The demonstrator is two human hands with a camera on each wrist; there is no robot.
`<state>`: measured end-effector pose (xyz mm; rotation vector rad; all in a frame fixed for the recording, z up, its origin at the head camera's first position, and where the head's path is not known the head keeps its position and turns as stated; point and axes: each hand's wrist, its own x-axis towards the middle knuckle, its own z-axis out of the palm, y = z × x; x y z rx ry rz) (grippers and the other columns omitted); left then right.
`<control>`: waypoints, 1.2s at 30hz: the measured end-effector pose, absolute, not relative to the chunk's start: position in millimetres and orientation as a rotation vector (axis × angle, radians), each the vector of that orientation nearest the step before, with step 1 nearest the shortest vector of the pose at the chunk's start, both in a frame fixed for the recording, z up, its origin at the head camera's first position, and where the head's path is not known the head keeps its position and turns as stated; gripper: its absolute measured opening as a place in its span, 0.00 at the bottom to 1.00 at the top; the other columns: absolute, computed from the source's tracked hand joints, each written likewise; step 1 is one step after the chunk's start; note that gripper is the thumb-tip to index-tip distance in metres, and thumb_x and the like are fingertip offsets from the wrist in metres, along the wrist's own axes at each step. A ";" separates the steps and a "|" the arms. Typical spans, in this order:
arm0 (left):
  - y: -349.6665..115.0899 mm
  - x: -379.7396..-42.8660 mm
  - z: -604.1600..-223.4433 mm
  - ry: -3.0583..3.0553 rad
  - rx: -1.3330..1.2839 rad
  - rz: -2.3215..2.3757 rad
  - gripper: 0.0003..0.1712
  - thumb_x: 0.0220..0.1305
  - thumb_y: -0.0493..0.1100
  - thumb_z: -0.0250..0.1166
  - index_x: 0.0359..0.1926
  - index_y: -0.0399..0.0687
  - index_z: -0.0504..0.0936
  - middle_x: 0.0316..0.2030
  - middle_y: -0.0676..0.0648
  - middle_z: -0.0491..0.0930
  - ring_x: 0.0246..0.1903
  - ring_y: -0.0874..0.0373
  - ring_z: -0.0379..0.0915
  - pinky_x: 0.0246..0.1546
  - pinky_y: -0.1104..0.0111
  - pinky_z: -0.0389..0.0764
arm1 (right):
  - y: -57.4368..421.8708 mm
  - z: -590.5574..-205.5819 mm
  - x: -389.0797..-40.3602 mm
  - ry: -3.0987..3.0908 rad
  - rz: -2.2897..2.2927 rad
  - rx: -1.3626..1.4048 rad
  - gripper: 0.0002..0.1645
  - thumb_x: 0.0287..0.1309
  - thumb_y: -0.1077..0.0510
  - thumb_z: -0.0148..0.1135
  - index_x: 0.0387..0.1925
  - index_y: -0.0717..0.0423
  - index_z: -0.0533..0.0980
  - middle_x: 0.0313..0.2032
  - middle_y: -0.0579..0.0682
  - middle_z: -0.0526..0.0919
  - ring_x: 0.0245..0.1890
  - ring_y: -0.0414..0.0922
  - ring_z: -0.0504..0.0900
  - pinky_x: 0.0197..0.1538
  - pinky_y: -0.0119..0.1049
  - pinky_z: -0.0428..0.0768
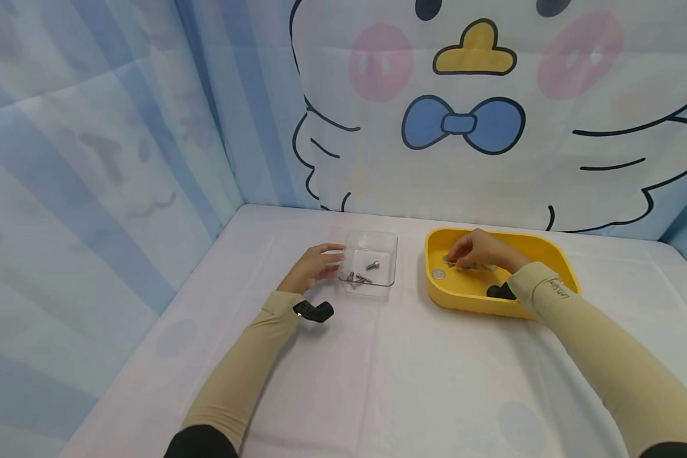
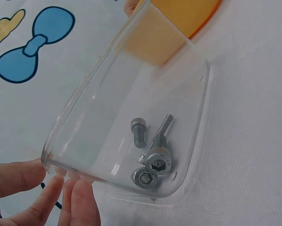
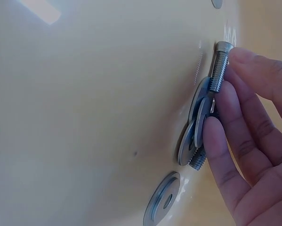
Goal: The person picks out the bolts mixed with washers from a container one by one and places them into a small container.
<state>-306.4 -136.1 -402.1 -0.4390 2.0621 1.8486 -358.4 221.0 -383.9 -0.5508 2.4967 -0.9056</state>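
Fingers (image 2: 83, 203) of the left hand (image 1: 315, 267), apart, touch a clear box (image 1: 372, 246); right hand (image 1: 482, 249) fingers pinch a bolt (image 3: 219, 71) in a yellow tray (image 1: 469, 303).

We identify a yellow tray (image 1: 475, 305), silver-grey screws (image 2: 139, 133), a colourless box (image 1: 372, 240), beige sleeves (image 1: 598, 343) and a backdrop (image 1: 435, 184) bearing a blue bow tie (image 1: 495, 127).

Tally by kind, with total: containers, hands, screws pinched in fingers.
Containers: 2 (clear box, yellow tray)
Hands: 2 (left hand, right hand)
Pinched screws: 1 (silver screw, right hand)
Total: 5
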 end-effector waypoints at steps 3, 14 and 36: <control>-136.3 -305.6 -401.8 2.068 -0.430 1.850 0.23 0.64 0.40 0.61 0.60 0.51 0.73 0.52 0.46 0.72 0.33 0.63 0.71 0.28 0.79 0.76 | 220.9 -384.1 -358.1 2.497 -0.899 -0.542 0.12 0.53 0.66 0.65 0.41 0.67 0.80 0.44 0.62 0.84 0.34 0.41 0.80 0.40 0.30 0.81; -137.0 -306.1 -402.9 2.072 -0.418 1.843 0.23 0.64 0.40 0.61 0.61 0.51 0.73 0.53 0.46 0.72 0.34 0.62 0.72 0.30 0.78 0.76 | 220.9 -385.9 -359.9 2.513 -0.877 -0.541 0.13 0.50 0.67 0.67 0.40 0.68 0.81 0.40 0.60 0.85 0.30 0.39 0.78 0.34 0.29 0.80; -139.0 -304.4 -402.5 2.058 -0.368 1.873 0.23 0.64 0.40 0.61 0.61 0.49 0.73 0.46 0.48 0.72 0.30 0.64 0.72 0.29 0.79 0.77 | 217.0 -390.9 -363.2 2.532 -0.815 -0.568 0.11 0.46 0.63 0.71 0.34 0.65 0.83 0.26 0.47 0.84 0.25 0.38 0.74 0.27 0.26 0.74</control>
